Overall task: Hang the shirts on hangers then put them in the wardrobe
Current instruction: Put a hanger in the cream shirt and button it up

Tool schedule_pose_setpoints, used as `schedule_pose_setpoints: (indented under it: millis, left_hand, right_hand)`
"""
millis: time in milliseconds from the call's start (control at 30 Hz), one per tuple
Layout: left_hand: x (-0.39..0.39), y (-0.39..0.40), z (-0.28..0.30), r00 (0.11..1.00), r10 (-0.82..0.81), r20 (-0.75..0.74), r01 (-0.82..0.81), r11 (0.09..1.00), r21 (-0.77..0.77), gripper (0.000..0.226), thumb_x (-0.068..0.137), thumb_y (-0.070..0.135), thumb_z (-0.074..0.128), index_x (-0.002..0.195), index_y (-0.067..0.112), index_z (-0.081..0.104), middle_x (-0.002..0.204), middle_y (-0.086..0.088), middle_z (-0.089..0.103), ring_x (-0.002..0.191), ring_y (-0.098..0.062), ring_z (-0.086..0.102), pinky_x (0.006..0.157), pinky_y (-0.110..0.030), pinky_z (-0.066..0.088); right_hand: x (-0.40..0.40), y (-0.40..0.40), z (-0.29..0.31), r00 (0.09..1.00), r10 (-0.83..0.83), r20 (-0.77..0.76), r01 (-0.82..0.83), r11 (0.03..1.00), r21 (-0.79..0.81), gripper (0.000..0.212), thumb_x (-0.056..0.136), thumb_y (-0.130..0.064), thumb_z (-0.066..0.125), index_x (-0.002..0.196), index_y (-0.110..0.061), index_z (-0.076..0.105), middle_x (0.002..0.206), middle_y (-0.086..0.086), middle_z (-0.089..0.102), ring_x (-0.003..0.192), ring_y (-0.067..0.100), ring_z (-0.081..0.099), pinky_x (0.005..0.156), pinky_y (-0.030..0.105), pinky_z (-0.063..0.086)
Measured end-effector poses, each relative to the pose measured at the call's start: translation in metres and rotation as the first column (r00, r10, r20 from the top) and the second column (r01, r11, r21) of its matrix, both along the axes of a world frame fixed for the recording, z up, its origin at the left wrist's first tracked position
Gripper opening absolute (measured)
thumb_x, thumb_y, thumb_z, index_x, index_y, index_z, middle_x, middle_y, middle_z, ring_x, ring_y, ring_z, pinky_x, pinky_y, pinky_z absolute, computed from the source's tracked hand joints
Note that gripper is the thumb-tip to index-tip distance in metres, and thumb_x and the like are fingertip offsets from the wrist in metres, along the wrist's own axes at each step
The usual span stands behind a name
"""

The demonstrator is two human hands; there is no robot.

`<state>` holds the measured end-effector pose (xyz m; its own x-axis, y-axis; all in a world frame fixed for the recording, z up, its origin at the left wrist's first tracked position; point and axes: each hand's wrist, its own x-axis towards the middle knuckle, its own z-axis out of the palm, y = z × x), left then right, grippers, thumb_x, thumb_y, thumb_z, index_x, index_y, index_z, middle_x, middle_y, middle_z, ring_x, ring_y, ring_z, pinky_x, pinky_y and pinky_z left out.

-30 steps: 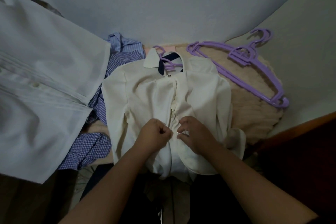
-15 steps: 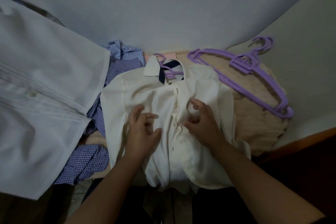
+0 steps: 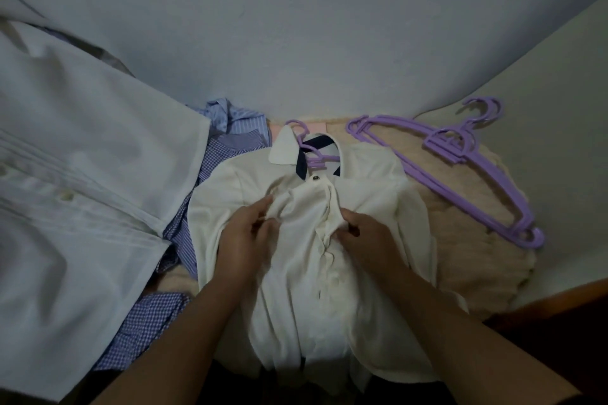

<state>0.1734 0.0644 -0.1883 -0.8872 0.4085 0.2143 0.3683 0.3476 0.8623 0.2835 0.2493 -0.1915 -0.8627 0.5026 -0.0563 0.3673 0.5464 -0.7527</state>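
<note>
The cream shirt (image 3: 296,240) lies front-up on a beige fluffy cushion (image 3: 467,246), already threaded onto a purple hanger (image 3: 312,154) whose hook pokes out of the dark-lined collar. Both hands work its button placket, just below the top button. The left hand (image 3: 245,240) pinches a fold of the left front panel between thumb and fingers; the right hand (image 3: 365,240) pinches the placket edge opposite, fingers curled into the cloth.

This looks like buttoning. To do it well, the two pinches should draw the edges together until button and hole overlap, keeping the cloth flat between them so the collar above the grip stays square on the hanger. Pulling downward risks dragging the shoulders off the hanger arms.

Right of the grip, well apart, spare purple hangers (image 3: 460,158) lie stacked. Left of it sits a heap of blue checked shirts (image 3: 197,207), and beyond them a pale white garment (image 3: 82,174) hangs.
</note>
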Motion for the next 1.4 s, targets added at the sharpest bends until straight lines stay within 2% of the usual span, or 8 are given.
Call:
schedule_pose_setpoints:
  millis: [167, 367, 500, 667, 867, 1000, 1200, 1400]
  left_hand:
    - [-0.019, 0.015, 0.010, 0.999, -0.026, 0.032, 0.024, 0.997, 0.072, 0.028, 0.090, 0.004, 0.049, 0.088, 0.030, 0.058, 0.085, 0.006, 0.062, 0.080, -0.017, 0.060, 0.073, -0.043, 0.051]
    - [-0.075, 0.036, 0.038, 0.970, -0.190, -0.154, 0.164, 0.972, -0.170, 0.036, 0.085, 0.030, 0.046, 0.110, 0.020, 0.069, 0.090, 0.010, 0.052, 0.086, 0.006, 0.052, 0.075, -0.003, 0.035]
    - [-0.117, 0.043, 0.055, 0.944, -0.304, -0.129, 0.245, 0.907, -0.342, 0.086, 0.063, 0.065, 0.063, 0.137, 0.021, 0.050, 0.100, 0.007, 0.046, 0.090, 0.011, 0.044, 0.078, 0.002, 0.030]
    - [-0.161, 0.056, 0.056, 0.965, -0.246, -0.090, 0.165, 0.838, -0.521, 0.117, 0.055, 0.062, 0.082, 0.150, 0.022, 0.027, 0.131, 0.004, 0.034, 0.124, -0.015, 0.037, 0.103, -0.022, 0.028]
    - [-0.152, 0.060, 0.044, 0.970, -0.212, -0.119, 0.084, 0.751, -0.655, 0.101, 0.069, 0.053, 0.078, 0.150, 0.028, 0.025, 0.155, -0.003, 0.016, 0.140, -0.026, 0.021, 0.114, -0.035, 0.020]
    - [-0.120, 0.057, 0.048, 0.957, -0.143, -0.252, -0.022, 0.831, -0.555, 0.081, 0.078, 0.039, 0.074, 0.147, 0.030, 0.033, 0.160, 0.000, 0.008, 0.139, -0.024, 0.026, 0.106, -0.035, 0.034]
    - [-0.057, 0.052, 0.044, 0.919, -0.123, -0.374, 0.052, 0.980, -0.193, 0.026, 0.084, 0.022, 0.069, 0.110, 0.019, 0.070, 0.132, -0.002, 0.054, 0.119, -0.001, 0.037, 0.104, -0.010, 0.022]
    - [0.010, 0.047, 0.020, 0.968, -0.226, -0.109, 0.198, 0.956, -0.217, 0.021, 0.086, 0.012, 0.058, 0.093, 0.019, 0.076, 0.129, 0.006, 0.047, 0.106, 0.007, 0.048, 0.087, 0.005, 0.025]
  right_hand:
    - [-0.021, 0.015, 0.017, 0.978, -0.069, -0.196, 0.050, 0.994, -0.099, 0.027, 0.079, -0.021, 0.059, 0.103, -0.014, 0.069, 0.081, -0.001, 0.066, 0.077, 0.021, 0.062, 0.073, 0.032, 0.050]
    - [-0.063, 0.044, 0.035, 0.943, 0.009, -0.332, -0.023, 0.999, -0.039, 0.067, 0.083, -0.009, 0.051, 0.120, -0.064, 0.041, 0.090, -0.001, 0.053, 0.076, 0.022, 0.058, 0.084, 0.034, 0.050]
    - [-0.097, 0.063, 0.044, 0.956, 0.022, -0.293, -0.040, 0.998, -0.056, 0.046, 0.090, -0.009, 0.055, 0.120, -0.044, 0.054, 0.095, 0.008, 0.054, 0.082, 0.025, 0.061, 0.085, 0.039, 0.051]
    - [-0.139, 0.093, 0.045, 0.987, 0.070, -0.145, -0.039, 0.977, 0.208, 0.045, 0.090, -0.016, 0.060, 0.134, -0.013, 0.051, 0.122, 0.020, 0.055, 0.114, 0.031, 0.050, 0.085, 0.017, 0.028]
    - [-0.140, 0.074, 0.030, 0.990, 0.047, -0.133, -0.023, 0.984, 0.177, 0.058, 0.079, -0.035, 0.044, 0.130, -0.012, 0.056, 0.095, 0.009, 0.049, 0.095, 0.023, 0.050, 0.073, 0.015, 0.026]
    - [-0.114, 0.055, 0.025, 0.974, -0.021, -0.227, 0.082, 0.961, 0.263, 0.052, 0.082, -0.009, 0.058, 0.134, -0.007, 0.051, 0.125, 0.018, 0.052, 0.117, 0.024, 0.044, 0.095, 0.008, 0.020]
    - [-0.056, 0.003, 0.017, 0.892, -0.063, -0.447, 0.177, 0.960, 0.217, 0.037, 0.079, -0.012, 0.054, 0.114, -0.010, 0.064, 0.096, -0.002, 0.059, 0.087, -0.001, 0.045, 0.086, 0.005, 0.033]
    - [-0.009, -0.030, -0.012, 0.988, -0.044, -0.145, 0.063, 0.990, 0.129, 0.059, 0.080, -0.019, 0.070, 0.134, -0.011, 0.048, 0.125, -0.004, 0.050, 0.117, 0.008, 0.041, 0.104, 0.023, 0.029]
